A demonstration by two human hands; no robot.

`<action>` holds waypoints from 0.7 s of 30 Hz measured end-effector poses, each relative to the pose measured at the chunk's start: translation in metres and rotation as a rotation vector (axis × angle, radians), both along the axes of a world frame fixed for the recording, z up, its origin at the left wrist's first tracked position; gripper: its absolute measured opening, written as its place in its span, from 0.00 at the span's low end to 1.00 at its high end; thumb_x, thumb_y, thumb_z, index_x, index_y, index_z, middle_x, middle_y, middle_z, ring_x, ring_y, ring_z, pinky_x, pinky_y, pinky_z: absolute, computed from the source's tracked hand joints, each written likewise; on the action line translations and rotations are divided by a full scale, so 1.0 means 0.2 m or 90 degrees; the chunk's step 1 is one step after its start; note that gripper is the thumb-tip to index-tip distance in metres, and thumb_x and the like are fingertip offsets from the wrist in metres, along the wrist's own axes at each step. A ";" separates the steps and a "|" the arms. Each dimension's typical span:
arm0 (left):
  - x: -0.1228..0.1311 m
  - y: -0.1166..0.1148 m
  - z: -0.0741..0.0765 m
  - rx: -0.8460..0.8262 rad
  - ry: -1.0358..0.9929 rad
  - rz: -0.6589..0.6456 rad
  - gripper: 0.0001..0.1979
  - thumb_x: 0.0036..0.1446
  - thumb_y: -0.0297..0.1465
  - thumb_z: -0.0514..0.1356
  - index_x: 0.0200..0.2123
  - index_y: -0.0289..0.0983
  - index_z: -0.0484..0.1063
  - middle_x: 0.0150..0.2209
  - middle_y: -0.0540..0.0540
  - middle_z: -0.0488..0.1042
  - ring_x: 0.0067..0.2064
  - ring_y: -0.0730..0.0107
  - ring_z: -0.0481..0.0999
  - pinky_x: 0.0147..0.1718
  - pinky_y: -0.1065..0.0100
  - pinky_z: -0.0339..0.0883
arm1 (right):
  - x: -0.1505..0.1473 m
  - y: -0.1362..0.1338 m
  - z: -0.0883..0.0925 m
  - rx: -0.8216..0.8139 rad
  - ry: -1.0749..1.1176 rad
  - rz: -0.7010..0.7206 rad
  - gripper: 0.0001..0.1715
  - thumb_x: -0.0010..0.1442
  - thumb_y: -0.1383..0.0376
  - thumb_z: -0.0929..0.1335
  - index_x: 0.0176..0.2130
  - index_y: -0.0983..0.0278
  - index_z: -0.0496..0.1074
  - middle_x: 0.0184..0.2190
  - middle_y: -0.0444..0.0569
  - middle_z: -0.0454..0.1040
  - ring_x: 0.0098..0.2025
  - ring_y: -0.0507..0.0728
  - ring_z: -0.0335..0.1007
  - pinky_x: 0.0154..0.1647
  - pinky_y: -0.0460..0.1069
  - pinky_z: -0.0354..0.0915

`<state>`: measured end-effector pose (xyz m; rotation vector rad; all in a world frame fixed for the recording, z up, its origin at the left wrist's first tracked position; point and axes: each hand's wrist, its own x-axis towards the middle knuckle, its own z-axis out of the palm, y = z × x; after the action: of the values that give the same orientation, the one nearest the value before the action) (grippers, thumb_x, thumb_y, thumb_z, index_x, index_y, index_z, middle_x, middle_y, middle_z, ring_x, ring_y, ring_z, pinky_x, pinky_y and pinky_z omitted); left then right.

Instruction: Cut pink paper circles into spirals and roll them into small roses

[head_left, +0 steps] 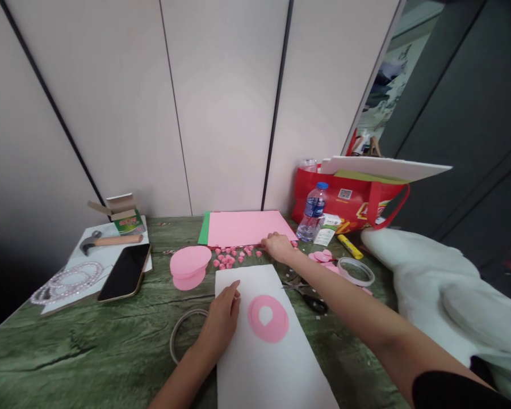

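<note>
A white board (276, 375) lies lengthwise before me, with a pink paper ring (276, 332) on it around a white centre. My left hand (223, 318) rests on the board's left edge, fingers loosely stretched and nothing held. Beyond the board, my right hand (277, 248) reaches down among small pink rolled pieces (226, 261) at the front edge of a pink sheet (247, 227). Its fingers are drawn together, and their tips hide whatever is between them. Scissors (313, 302) lie under my right forearm. A tape roll (174, 335) sits beside my left hand.
Pink paper ovals (190, 264) lie left of the pieces. Further left are a phone (125, 271), a hammer (111, 241), a bead string (70, 282) and a small box (128, 218). At right stand a water bottle (313, 213), another tape roll (357, 271) and a red bag (344, 199).
</note>
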<state>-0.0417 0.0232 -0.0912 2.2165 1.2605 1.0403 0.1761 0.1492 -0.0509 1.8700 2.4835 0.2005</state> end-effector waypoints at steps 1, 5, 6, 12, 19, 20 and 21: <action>0.00 0.00 0.00 -0.002 0.001 -0.002 0.18 0.54 0.24 0.47 0.49 0.33 0.64 0.34 0.42 0.74 0.35 0.66 0.74 0.35 0.63 0.68 | 0.00 0.00 0.00 -0.003 -0.004 -0.008 0.11 0.60 0.65 0.63 0.42 0.66 0.69 0.41 0.55 0.70 0.44 0.59 0.65 0.42 0.54 0.63; 0.00 0.00 0.00 -0.003 -0.009 0.000 0.18 0.54 0.25 0.48 0.48 0.33 0.65 0.34 0.42 0.74 0.34 0.66 0.73 0.35 0.63 0.68 | 0.01 0.01 -0.02 -0.002 0.006 -0.044 0.16 0.60 0.62 0.62 0.48 0.65 0.63 0.47 0.51 0.66 0.43 0.56 0.67 0.42 0.56 0.66; 0.00 0.00 0.00 -0.004 -0.014 0.000 0.18 0.54 0.25 0.48 0.48 0.33 0.65 0.34 0.42 0.74 0.34 0.66 0.73 0.35 0.63 0.68 | 0.01 0.00 -0.02 -0.001 0.014 -0.051 0.15 0.60 0.62 0.62 0.47 0.65 0.64 0.46 0.51 0.66 0.42 0.56 0.67 0.41 0.55 0.66; -0.01 0.01 0.00 -0.053 -0.076 0.017 0.18 0.52 0.26 0.49 0.47 0.35 0.65 0.33 0.45 0.74 0.29 0.71 0.72 0.31 0.66 0.67 | 0.03 -0.04 0.00 0.032 0.094 -0.057 0.11 0.57 0.61 0.64 0.37 0.62 0.73 0.37 0.52 0.74 0.43 0.58 0.66 0.38 0.49 0.60; -0.02 0.02 0.07 -0.147 -0.209 0.109 0.17 0.53 0.34 0.52 0.44 0.32 0.68 0.24 0.49 0.72 0.23 0.70 0.70 0.26 0.68 0.66 | 0.09 -0.15 0.12 0.071 0.215 -0.045 0.11 0.55 0.69 0.63 0.37 0.62 0.74 0.39 0.52 0.73 0.44 0.58 0.65 0.38 0.47 0.58; -0.02 0.02 0.07 -0.150 -0.217 0.118 0.17 0.52 0.35 0.52 0.43 0.32 0.68 0.22 0.50 0.71 0.23 0.70 0.70 0.26 0.68 0.65 | 0.10 -0.18 0.13 0.065 0.233 -0.034 0.11 0.55 0.69 0.63 0.36 0.62 0.74 0.38 0.52 0.73 0.42 0.57 0.66 0.38 0.47 0.58; -0.02 0.02 0.08 -0.152 -0.222 0.123 0.17 0.52 0.35 0.53 0.42 0.32 0.69 0.20 0.50 0.70 0.22 0.70 0.69 0.26 0.68 0.64 | 0.10 -0.22 0.14 0.053 0.251 -0.017 0.11 0.54 0.69 0.63 0.35 0.62 0.74 0.37 0.51 0.74 0.40 0.56 0.67 0.36 0.46 0.58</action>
<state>-0.0465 0.0270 -0.0753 1.6761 1.3732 1.2139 0.1964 0.1049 -0.0226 2.1586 2.7259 -0.0775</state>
